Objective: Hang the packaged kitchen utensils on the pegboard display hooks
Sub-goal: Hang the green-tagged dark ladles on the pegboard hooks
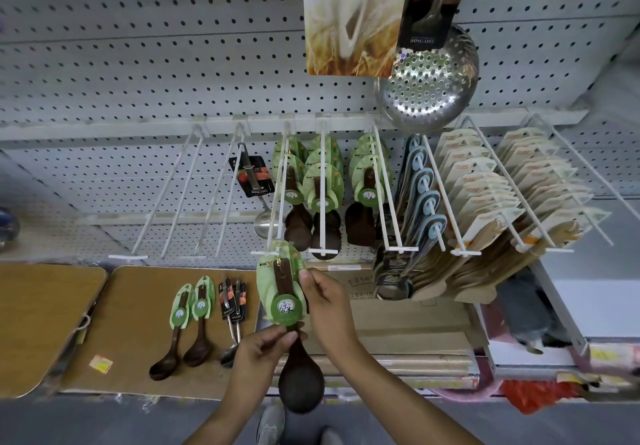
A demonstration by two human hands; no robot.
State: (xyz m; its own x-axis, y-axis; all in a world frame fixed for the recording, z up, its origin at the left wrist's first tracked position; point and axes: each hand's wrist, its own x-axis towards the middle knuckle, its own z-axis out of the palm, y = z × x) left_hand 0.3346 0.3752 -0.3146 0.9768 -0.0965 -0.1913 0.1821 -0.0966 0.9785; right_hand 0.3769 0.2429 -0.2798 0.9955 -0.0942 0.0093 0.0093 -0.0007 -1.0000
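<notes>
I hold a dark wooden spoon with a green card (281, 288) upright in front of the pegboard (138, 63). My left hand (265, 344) pinches its neck below the card. My right hand (325, 300) grips the card's right edge. The card's top touches the front tip of a white hook (277, 202). More green-carded spoons (322, 181) hang on that hook and the two hooks to its right. Two green-carded spoons (188, 323) and black-carded metal spoons (233, 309) lie on a brown board (145, 306) at lower left.
Two bare white hooks (166, 195) stand left of a black-carded ladle (256, 188). Blue-carded (424, 195) and beige-carded utensils (485, 195) fill the hooks to the right. A steel skimmer (429, 77) hangs above. Cardboard boxes (398, 333) lie below my hands.
</notes>
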